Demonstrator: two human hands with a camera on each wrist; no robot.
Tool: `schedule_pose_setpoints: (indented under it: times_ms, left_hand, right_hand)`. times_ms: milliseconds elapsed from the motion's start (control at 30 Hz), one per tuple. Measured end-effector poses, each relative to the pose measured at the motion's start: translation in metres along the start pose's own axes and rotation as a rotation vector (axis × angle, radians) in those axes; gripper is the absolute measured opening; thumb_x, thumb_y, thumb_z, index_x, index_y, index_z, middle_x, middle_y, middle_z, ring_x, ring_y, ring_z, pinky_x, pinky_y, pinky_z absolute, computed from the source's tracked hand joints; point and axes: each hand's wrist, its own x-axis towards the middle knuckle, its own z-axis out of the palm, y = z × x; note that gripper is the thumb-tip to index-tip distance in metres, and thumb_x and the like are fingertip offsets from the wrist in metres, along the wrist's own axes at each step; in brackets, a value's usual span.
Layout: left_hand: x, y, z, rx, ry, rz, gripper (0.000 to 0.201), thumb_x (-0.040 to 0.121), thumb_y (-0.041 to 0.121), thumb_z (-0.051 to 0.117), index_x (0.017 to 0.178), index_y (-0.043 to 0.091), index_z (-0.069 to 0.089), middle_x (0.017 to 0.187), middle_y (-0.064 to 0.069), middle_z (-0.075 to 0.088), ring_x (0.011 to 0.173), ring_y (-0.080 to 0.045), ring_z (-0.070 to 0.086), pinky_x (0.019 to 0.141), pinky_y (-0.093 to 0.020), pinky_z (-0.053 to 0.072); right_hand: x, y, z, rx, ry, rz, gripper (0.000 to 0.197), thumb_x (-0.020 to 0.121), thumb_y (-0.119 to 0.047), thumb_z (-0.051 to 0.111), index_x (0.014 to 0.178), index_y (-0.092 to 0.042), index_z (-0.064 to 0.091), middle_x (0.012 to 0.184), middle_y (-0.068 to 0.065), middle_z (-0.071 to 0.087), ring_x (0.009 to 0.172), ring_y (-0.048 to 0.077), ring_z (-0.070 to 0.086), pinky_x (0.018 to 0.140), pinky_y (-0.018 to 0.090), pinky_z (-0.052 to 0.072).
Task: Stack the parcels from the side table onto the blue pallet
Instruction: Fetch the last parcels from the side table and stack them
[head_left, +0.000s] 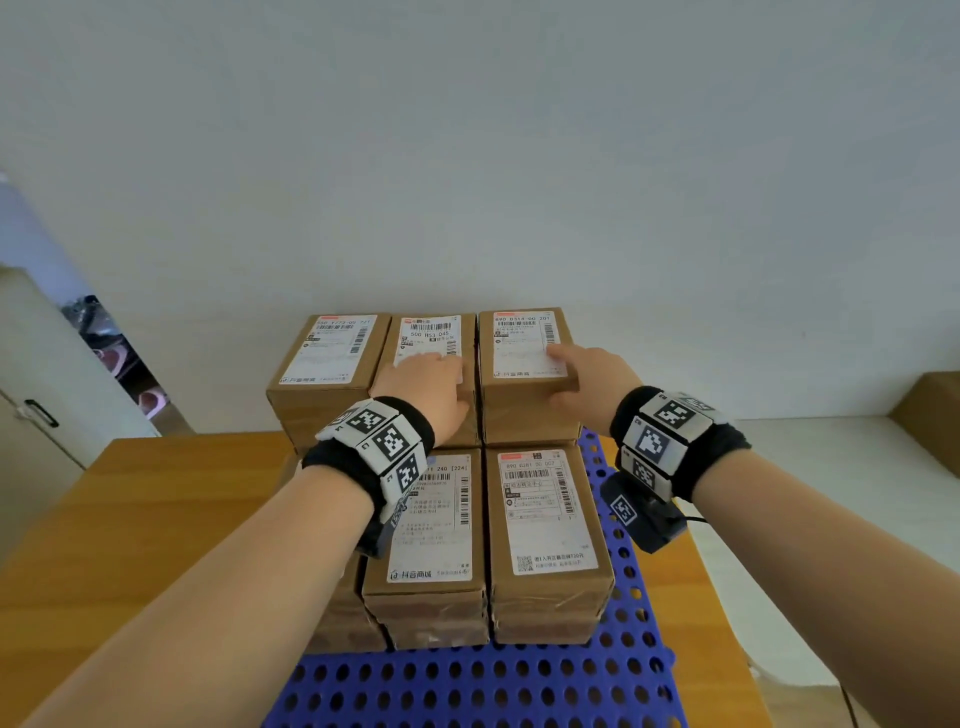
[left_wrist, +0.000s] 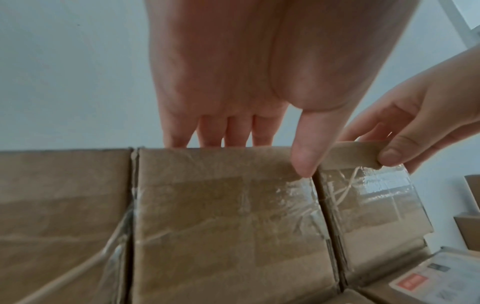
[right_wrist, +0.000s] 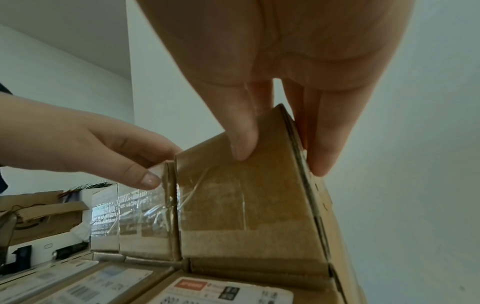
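Two hands settle the top row of parcels on the blue pallet (head_left: 628, 629). Under the left hand (head_left: 434, 387), fingers flat and relaxed, sits the middle box (head_left: 431, 338); beside it, the right hand (head_left: 589, 387) clasps the end box (head_left: 524, 343), thumb on its near face (fingers over the top). Placing looks nearly finished; next, I judge, comes letting go and turning to the side table (head_left: 831, 457) for another parcel.

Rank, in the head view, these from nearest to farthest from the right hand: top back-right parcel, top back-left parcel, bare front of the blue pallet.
From the right hand:
1. Top back-right parcel, under the hand.
2. Top back-left parcel, far left of the row.
3. Blue pallet, bare front, lowest.
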Motion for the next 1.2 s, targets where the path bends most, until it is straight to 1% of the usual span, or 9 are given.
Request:
schedule_pose_setpoints:
  times_ms: [133, 367, 567, 700, 767, 833, 900, 1067, 1200]
  left_hand:
    - [0.001, 0.001, 0.002, -0.002, 0.007, -0.004, 0.042, 0.092, 0.035, 0.048, 0.131, 0.019, 0.046, 0.129, -0.004, 0.054, 0.117, -0.024, 0.051, 0.098, -0.042, 0.042]
    - [-0.001, 0.000, 0.001, -0.008, 0.000, 0.002, 0.044, 0.092, 0.037, 0.047, 0.132, 0.019, 0.044, 0.130, -0.003, 0.053, 0.118, -0.023, 0.050, 0.099, -0.042, 0.042]
    - [-0.004, 0.002, 0.001, 0.013, -0.004, 0.005, 0.050, 0.092, 0.041, 0.048, 0.136, 0.018, 0.040, 0.134, -0.004, 0.049, 0.124, -0.024, 0.044, 0.103, -0.043, 0.036]
    - [-0.005, 0.003, -0.001, -0.001, 0.010, 0.000, 0.049, 0.092, 0.041, 0.048, 0.135, 0.018, 0.040, 0.133, -0.004, 0.049, 0.124, -0.023, 0.044, 0.104, -0.043, 0.036]
    - [-0.006, 0.005, -0.003, -0.030, 0.034, 0.019, 0.050, 0.092, 0.038, 0.048, 0.137, 0.018, 0.038, 0.137, -0.005, 0.046, 0.127, -0.024, 0.042, 0.107, -0.043, 0.034]
    - [-0.008, 0.008, -0.005, -0.061, 0.038, 0.047, 0.055, 0.094, 0.036, 0.048, 0.143, 0.020, 0.032, 0.145, -0.006, 0.040, 0.133, -0.025, 0.036, 0.111, -0.044, 0.029]
    - [-0.010, 0.011, -0.006, -0.073, 0.033, 0.069, 0.056, 0.094, 0.035, 0.047, 0.145, 0.022, 0.030, 0.149, -0.007, 0.035, 0.136, -0.025, 0.033, 0.113, -0.044, 0.026]
    - [-0.012, 0.016, -0.006, -0.074, 0.009, 0.082, 0.052, 0.095, 0.036, 0.047, 0.144, 0.023, 0.035, 0.152, -0.007, 0.030, 0.139, -0.027, 0.029, 0.115, -0.045, 0.024]
    - [-0.015, 0.019, -0.008, -0.077, -0.004, 0.089, 0.053, 0.095, 0.036, 0.047, 0.144, 0.021, 0.034, 0.150, -0.006, 0.032, 0.137, -0.026, 0.032, 0.114, -0.045, 0.026]
  right_hand:
    - [-0.002, -0.002, 0.000, -0.013, 0.001, -0.019, 0.059, 0.092, -0.017, 0.053, 0.145, -0.017, 0.028, 0.139, 0.012, 0.043, 0.122, 0.026, 0.047, 0.097, 0.029, 0.040]
    - [-0.001, 0.002, 0.000, -0.020, -0.006, -0.006, 0.060, 0.092, -0.016, 0.054, 0.145, -0.019, 0.028, 0.141, 0.010, 0.042, 0.125, 0.026, 0.045, 0.099, 0.030, 0.039]
    - [-0.003, 0.002, 0.001, -0.020, -0.004, 0.002, 0.059, 0.092, -0.007, 0.048, 0.145, -0.020, 0.027, 0.138, 0.012, 0.044, 0.122, 0.027, 0.047, 0.097, 0.030, 0.040]
    - [-0.004, 0.002, 0.002, -0.009, -0.002, 0.008, 0.059, 0.093, -0.004, 0.046, 0.146, -0.021, 0.027, 0.138, 0.012, 0.043, 0.122, 0.027, 0.047, 0.096, 0.029, 0.040]
    - [-0.005, 0.002, 0.003, 0.006, 0.007, 0.009, 0.060, 0.092, -0.004, 0.046, 0.145, -0.022, 0.027, 0.137, 0.012, 0.043, 0.118, 0.027, 0.049, 0.091, 0.027, 0.041]
    - [-0.007, 0.002, 0.004, 0.019, 0.020, 0.013, 0.060, 0.091, -0.003, 0.046, 0.145, -0.023, 0.028, 0.136, 0.012, 0.042, 0.116, 0.026, 0.049, 0.089, 0.026, 0.041]
    - [-0.008, 0.002, 0.005, 0.024, 0.032, 0.013, 0.060, 0.091, -0.002, 0.045, 0.145, -0.023, 0.029, 0.137, 0.011, 0.042, 0.117, 0.026, 0.049, 0.091, 0.026, 0.041]
    - [-0.011, 0.001, 0.005, 0.038, 0.034, 0.017, 0.059, 0.091, 0.000, 0.044, 0.145, -0.021, 0.030, 0.140, 0.009, 0.041, 0.121, 0.026, 0.046, 0.096, 0.028, 0.040]
    - [-0.013, 0.001, 0.004, 0.042, 0.030, 0.023, 0.059, 0.091, -0.001, 0.043, 0.145, -0.019, 0.029, 0.139, 0.010, 0.041, 0.123, 0.027, 0.045, 0.098, 0.029, 0.039]
